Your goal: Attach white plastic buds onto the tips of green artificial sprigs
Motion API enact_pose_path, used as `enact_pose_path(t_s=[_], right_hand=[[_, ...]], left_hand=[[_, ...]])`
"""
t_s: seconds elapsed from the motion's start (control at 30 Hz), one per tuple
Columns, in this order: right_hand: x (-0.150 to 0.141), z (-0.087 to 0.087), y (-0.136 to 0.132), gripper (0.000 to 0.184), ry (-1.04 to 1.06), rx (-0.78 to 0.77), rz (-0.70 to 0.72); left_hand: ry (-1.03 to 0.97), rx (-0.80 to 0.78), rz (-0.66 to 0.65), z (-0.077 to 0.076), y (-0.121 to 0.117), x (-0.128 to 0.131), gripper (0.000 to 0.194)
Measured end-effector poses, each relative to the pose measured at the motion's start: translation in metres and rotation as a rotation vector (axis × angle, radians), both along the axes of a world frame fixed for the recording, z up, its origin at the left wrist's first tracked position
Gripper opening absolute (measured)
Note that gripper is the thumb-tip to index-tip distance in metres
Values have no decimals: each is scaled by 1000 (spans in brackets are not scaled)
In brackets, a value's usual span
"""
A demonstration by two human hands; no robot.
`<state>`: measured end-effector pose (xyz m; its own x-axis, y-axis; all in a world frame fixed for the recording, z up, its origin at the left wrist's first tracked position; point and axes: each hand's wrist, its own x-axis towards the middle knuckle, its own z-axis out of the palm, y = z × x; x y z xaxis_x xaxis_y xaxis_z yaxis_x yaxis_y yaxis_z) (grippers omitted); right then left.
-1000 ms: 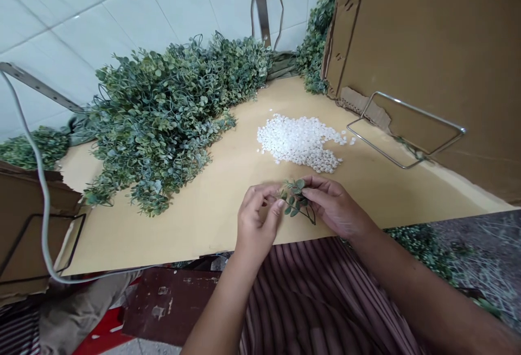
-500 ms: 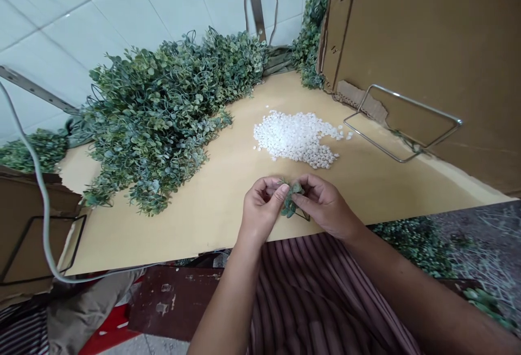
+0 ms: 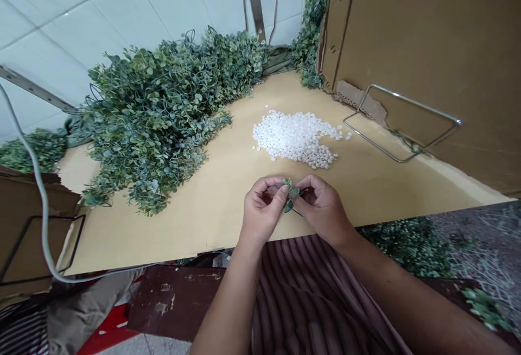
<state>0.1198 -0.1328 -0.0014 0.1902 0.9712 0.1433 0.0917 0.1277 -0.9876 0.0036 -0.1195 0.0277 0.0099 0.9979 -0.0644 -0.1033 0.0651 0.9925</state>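
Both forearms rise from below, angling inward until the hands nearly meet above the near edge of the bench (image 3: 220, 203). The left hand (image 3: 262, 203) has its fingers curled and its thumb slanting up and inward, the tip pinched on one small eucalyptus-like leaf sprig (image 3: 293, 192). The right hand (image 3: 321, 200) mirrors it, index finger bent and thumb reaching across, pinching the same sprig from the other side; a thin dark stem shows beneath that thumb.

Just beyond the hands lies one pile of small white beads (image 3: 293, 135), too many to count. One large heap of leafy greenery (image 3: 163, 111) sits beyond and to the left of the left hand. Two wire handles are in view: a silver one (image 3: 396, 95) beyond and right of the right hand, and a black one (image 3: 80, 238) far left of the left hand. Two metal brackets (image 3: 255, 5) stand beyond both hands.
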Motion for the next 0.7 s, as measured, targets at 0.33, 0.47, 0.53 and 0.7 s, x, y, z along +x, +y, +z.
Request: enact_pose_path(t_s=[0.33, 0.47, 0.53, 0.7], right_hand=[[-4, -2, 2, 5, -245, 60, -30], [-1, 2, 1, 6, -222, 31, 59], [1, 5, 1, 13, -167, 3, 146], [8, 10, 4, 18, -19, -66, 285]], left_hand=[[82, -17, 52, 4, 7, 2, 12], [60, -13, 39, 1, 9, 2, 10], [29, -27, 33, -1, 10, 1, 11], [-2, -21, 26, -5, 11, 0, 11]])
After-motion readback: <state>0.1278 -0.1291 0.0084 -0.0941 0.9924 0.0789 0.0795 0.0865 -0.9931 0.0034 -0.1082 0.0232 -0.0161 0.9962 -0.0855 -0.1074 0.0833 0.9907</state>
